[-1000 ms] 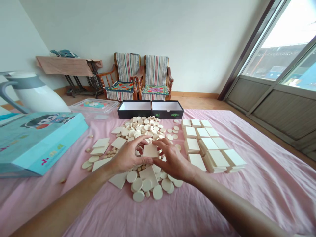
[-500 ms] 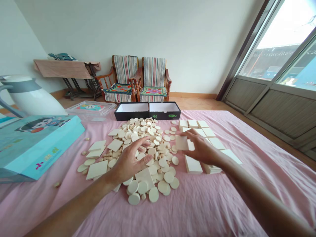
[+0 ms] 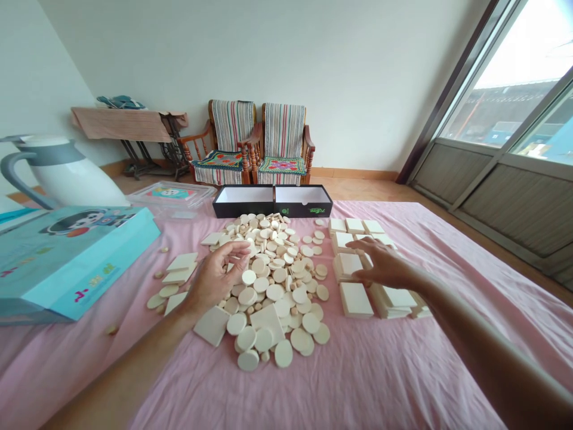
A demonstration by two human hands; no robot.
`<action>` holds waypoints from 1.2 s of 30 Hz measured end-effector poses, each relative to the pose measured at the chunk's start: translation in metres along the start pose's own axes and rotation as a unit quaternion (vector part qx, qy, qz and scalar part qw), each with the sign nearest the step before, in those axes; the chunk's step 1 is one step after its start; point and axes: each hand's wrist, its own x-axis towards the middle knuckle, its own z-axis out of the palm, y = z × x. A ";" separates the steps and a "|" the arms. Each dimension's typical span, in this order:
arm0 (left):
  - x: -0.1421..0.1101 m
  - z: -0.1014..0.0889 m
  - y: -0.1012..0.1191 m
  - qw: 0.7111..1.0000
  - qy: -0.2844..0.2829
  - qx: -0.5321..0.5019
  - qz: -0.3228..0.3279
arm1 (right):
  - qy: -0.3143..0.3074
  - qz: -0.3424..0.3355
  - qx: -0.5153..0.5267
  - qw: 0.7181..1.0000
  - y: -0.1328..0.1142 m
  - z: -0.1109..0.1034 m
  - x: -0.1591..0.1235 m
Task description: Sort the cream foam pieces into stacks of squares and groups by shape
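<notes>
A large heap of pale wooden discs [image 3: 274,292], mixed with small round pegs, covers the middle of the pink cloth. My left hand [image 3: 215,273] hovers over the heap's left side, fingers bent and thumb apart, with no piece clearly held. Beside it lies a loose square wooden tile [image 3: 212,326]; another square tile [image 3: 267,323] rests among the near discs. On the right, square tiles stand in rows of stacks [image 3: 356,298]. My right hand [image 3: 380,263] is over these stacks, thumb and fingers spread around the top tile [image 3: 348,263] of one. It hides part of the stacks behind.
A black two-part box [image 3: 273,207] stands behind the heap. At left are a turquoise box [image 3: 89,257], a white and grey jug [image 3: 74,176] and a clear plastic case [image 3: 172,200]. More square tiles [image 3: 181,269] lie left of the heap. Two chairs [image 3: 282,143] stand beyond.
My right hand has moved right, from the heap's edge to the stacks, and the tile it carried now appears set on one. My left hand has drawn back slightly, uncovering discs.
</notes>
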 end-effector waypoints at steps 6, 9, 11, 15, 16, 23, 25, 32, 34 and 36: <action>0.002 -0.002 -0.009 0.999 0.037 0.034 -0.007 | 0.040 -0.167 0.135 0.976 -0.077 0.012 -0.016; 0.000 -0.001 -0.013 0.998 0.050 0.042 -0.004 | -0.029 -0.251 0.105 0.962 -0.126 0.027 -0.030; -0.001 -0.002 -0.013 0.998 0.050 0.045 0.007 | -0.049 -0.276 0.063 0.958 -0.147 0.037 -0.037; -0.008 -0.004 -0.005 0.996 0.042 0.063 0.041 | -0.038 -0.290 0.013 0.956 -0.163 0.051 -0.038; -0.012 -0.006 -0.002 0.995 0.031 0.069 0.062 | -0.033 -0.290 0.005 0.956 -0.164 0.052 -0.037; -0.067 -0.019 0.026 0.880 -0.220 0.120 0.403 | -0.014 -0.339 -0.060 0.939 -0.161 0.056 -0.029; -0.077 -0.019 0.032 0.831 -0.295 0.154 0.446 | -0.008 -0.358 -0.072 0.931 -0.160 0.058 -0.028; -0.067 0.001 0.032 0.779 -0.357 0.203 0.474 | 0.046 -0.343 -0.076 0.935 -0.139 0.045 -0.017; -0.061 0.008 0.029 0.776 -0.357 0.220 0.471 | 0.066 -0.303 -0.057 0.949 -0.121 0.036 -0.011; -0.057 0.015 0.027 0.769 -0.355 0.234 0.478 | 0.100 -0.262 -0.027 0.959 -0.099 0.026 -0.005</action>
